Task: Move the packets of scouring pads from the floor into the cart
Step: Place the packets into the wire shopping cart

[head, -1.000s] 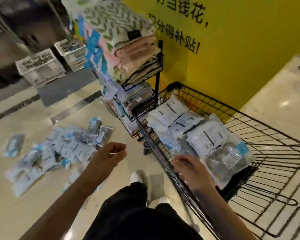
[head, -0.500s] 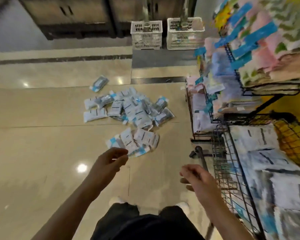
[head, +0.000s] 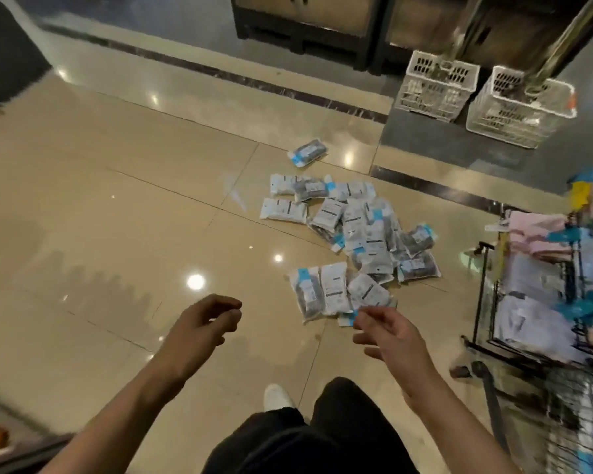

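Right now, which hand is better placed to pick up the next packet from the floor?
The right hand. It hovers open just beside the nearest packets, almost over their edge. The left hand is also empty, but hangs over bare floor, farther from the pile.

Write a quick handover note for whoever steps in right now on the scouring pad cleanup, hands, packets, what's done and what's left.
Left hand: loosely curled, holding nothing, above the floor.
Right hand: relaxed, holding nothing, near the closest packets.
Packets of scouring pads: most lie in a loose pile on the tile floor; one stray packet lies apart, beyond the pile.
Cart: at the right edge, blurred; its contents cannot be made out.
Done: cannot tell from this view.
Left: pick up the pile and the stray packet and put them into the cart.
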The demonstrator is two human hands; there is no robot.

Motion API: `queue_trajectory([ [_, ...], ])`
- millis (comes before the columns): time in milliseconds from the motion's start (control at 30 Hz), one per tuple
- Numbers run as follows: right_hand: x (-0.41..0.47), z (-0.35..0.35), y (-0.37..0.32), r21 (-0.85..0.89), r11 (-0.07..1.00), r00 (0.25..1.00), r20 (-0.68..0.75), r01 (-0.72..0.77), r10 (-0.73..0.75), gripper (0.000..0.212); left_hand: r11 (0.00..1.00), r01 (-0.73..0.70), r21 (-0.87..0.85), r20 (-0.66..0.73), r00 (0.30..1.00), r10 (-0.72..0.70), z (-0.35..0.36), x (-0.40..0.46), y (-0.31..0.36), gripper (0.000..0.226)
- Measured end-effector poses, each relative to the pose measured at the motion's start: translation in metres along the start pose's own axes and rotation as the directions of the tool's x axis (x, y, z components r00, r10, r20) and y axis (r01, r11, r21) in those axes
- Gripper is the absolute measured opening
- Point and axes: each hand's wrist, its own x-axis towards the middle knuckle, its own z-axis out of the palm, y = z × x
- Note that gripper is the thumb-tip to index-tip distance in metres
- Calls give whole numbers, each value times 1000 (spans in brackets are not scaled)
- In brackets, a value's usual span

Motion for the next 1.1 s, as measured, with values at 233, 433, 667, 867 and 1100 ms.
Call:
queue_trajectory([
  [233, 62, 76, -39, -110, 994, 996, 87, -21, 31, 15, 995, 63, -73, -108, 992, -70, -64, 52, 0, 14],
  [433, 150, 122, -78, -154, 985, 990, 113, -71, 89, 18, 992, 111, -54, -76, 990, -115, -86, 140, 20, 14],
  [667, 257, 146, -157, -43, 985, 985, 42, -167, 169, 9, 966, 202, 164, -35, 979, -199, -119, 265, 77, 12],
  [867, 330, 145, -210, 19, 973, 973, -17, -229, 230, 9, 960, 201, 194, -26, 980, -200, -136, 362, 150, 13],
  [1100, 407, 138, -242, 169, 944, 943, -129, -284, 307, 9, 944, 52, 327, 161, 981, -110, -122, 504, 234, 12],
])
